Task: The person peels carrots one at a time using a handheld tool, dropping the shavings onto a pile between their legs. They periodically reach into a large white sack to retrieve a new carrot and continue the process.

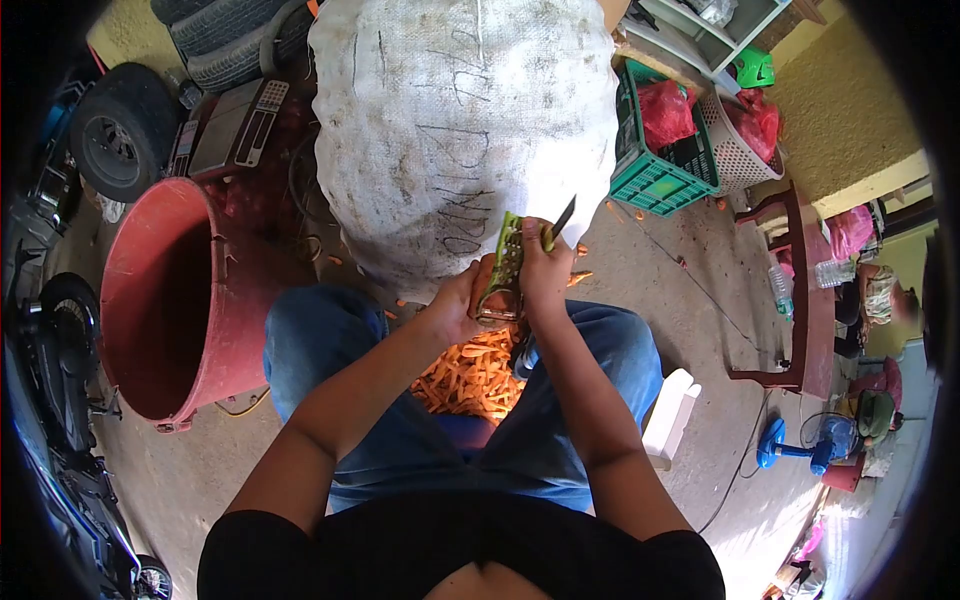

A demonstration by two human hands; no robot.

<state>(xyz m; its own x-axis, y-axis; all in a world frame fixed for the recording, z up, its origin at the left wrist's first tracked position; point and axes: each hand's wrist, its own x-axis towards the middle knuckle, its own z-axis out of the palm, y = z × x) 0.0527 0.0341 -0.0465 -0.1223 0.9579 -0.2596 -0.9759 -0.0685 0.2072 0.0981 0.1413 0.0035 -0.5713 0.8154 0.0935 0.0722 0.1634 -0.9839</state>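
Observation:
My left hand is closed around the lower end of a flat, green-edged piece with rows of holes, brown and shiny at its bottom. It looks like a hand grater, but I cannot tell its exact kind. My right hand grips a knife, its dark blade pointing up and to the right, while its fingers also press against the perforated piece. Below both hands, between my knees, lies a heap of orange carrot-like strips.
A big white woven sack stands right in front of me. On the left are a large red tub, a scale and tyres. A green crate, a wooden bench frame and a blue fan stand right; a person sits beyond.

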